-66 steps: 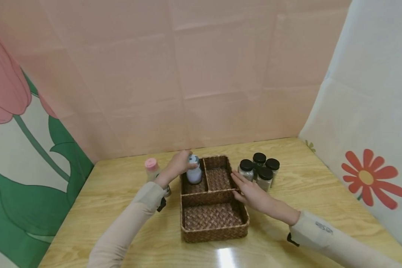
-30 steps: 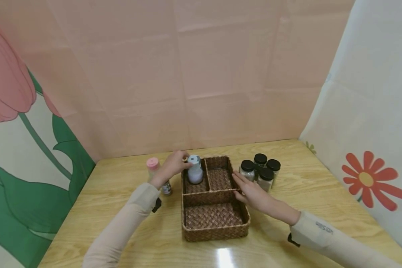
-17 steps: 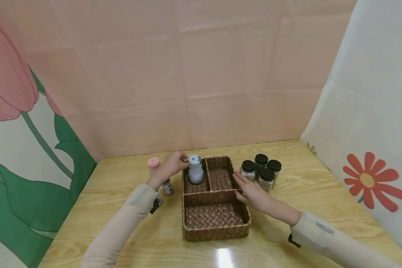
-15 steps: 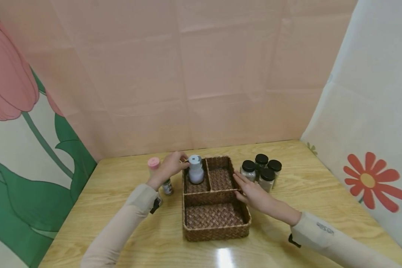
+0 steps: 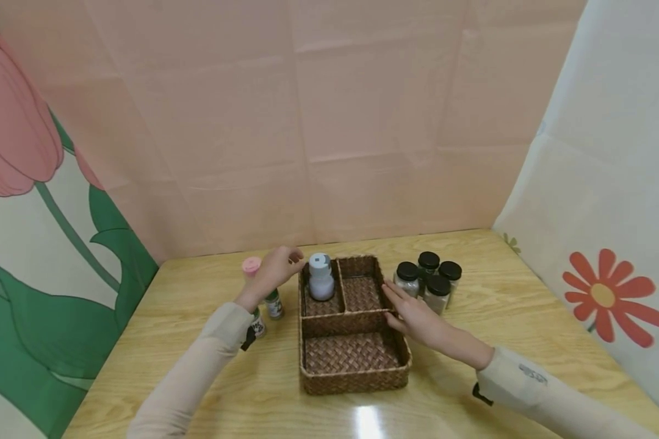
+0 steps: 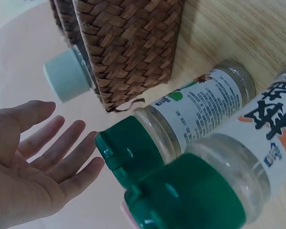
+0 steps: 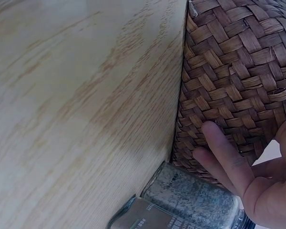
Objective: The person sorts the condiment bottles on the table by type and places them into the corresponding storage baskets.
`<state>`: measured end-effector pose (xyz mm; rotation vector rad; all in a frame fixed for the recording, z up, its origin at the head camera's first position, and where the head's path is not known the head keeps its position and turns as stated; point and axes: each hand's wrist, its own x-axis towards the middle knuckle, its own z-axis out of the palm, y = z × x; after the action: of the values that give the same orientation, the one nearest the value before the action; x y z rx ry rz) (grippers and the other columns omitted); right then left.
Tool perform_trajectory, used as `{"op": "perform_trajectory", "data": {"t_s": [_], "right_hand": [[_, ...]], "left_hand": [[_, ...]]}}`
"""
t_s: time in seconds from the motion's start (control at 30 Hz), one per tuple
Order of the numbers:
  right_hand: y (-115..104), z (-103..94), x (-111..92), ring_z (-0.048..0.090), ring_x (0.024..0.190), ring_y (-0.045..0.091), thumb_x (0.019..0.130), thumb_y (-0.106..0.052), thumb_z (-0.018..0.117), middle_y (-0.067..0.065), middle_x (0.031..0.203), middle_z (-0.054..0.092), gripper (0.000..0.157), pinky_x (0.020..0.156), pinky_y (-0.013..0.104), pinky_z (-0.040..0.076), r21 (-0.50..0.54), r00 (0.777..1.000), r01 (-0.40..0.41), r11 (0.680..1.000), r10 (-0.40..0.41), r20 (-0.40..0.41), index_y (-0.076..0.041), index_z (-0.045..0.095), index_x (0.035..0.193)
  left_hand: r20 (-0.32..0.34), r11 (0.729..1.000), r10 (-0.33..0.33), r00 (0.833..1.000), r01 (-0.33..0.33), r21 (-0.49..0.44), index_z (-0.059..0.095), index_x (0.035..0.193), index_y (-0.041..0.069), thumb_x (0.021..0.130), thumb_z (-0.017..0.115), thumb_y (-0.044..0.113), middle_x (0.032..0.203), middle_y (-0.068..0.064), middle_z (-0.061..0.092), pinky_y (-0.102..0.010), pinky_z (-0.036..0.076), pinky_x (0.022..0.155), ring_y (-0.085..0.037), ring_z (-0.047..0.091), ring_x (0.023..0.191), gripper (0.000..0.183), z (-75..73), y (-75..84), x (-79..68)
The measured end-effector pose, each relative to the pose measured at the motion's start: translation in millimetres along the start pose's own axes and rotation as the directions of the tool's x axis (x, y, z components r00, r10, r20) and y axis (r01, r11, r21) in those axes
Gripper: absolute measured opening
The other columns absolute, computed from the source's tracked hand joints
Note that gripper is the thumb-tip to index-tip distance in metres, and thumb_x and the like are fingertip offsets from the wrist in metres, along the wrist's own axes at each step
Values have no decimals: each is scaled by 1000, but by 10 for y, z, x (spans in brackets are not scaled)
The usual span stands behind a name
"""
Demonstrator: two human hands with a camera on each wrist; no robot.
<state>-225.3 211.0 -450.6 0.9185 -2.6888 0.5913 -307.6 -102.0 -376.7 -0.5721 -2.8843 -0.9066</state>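
Note:
A brown woven basket (image 5: 354, 382) with three compartments sits mid-table. In its rear left compartment stands a pale lavender bottle (image 5: 321, 286) with a light blue cap; the left wrist view shows this cap (image 6: 66, 76) above the rim. My left hand (image 5: 274, 270) hovers just left of the bottle, apart from it, holding nothing. Its fingers spread loosely in the left wrist view. My right hand (image 5: 424, 322) rests against the basket's right wall, with extended fingers (image 7: 224, 150) touching the weave. Nothing is held in it.
Left of the basket stand two green-capped seasoning bottles (image 6: 200, 105) and a pink-capped bottle (image 5: 251, 266), partly hidden by my left hand. Several black-capped jars (image 5: 437, 286) cluster close to my right hand. A pink cloth backdrop (image 5: 307, 152) hangs behind the wooden table (image 5: 241, 390).
My left hand has let go of the lavender bottle and drawn back to the left. The bottle stays upright in the rear left compartment. My right hand keeps its place.

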Motion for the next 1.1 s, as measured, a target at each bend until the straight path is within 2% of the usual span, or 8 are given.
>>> {"op": "perform_trajectory", "data": {"t_s": [0.27,0.47,0.6,1.1], "right_hand": [[8,-3,-4,34,44,-5,91,-1,67,38,146,34,60,43,18,37,6,1000,-10,1000,10,13,20,39,139],[12,4,-7,35,44,-5,91,-1,67,38,146,34,59,43,18,37,9,1000,-13,1000,13,14,20,39,139],[14,12,-7,34,44,-5,91,-1,67,37,146,35,59,42,18,37,12,1000,-11,1000,11,12,20,39,139],[-8,1,-9,32,42,-5,91,-1,68,37,145,36,59,41,17,35,-4,1000,10,1000,-10,-14,20,40,138]], "left_hand": [[-13,1000,-8,1000,8,-6,71,108,0,96,66,16,106,-14,70,-40,53,80,-28,66,95,20,-48,-29,-32],[-31,999,-30,999,29,-31,69,114,-3,97,64,12,112,-18,69,-43,52,88,-32,65,104,24,-57,-92,-44],[-67,998,-41,997,38,-42,68,117,-4,96,63,12,113,-19,69,-44,49,93,-33,64,108,26,-68,-127,-47],[-165,999,16,986,-21,-24,68,116,-2,97,64,13,113,-18,69,-47,51,88,-33,64,106,24,-179,-257,-151]]}}
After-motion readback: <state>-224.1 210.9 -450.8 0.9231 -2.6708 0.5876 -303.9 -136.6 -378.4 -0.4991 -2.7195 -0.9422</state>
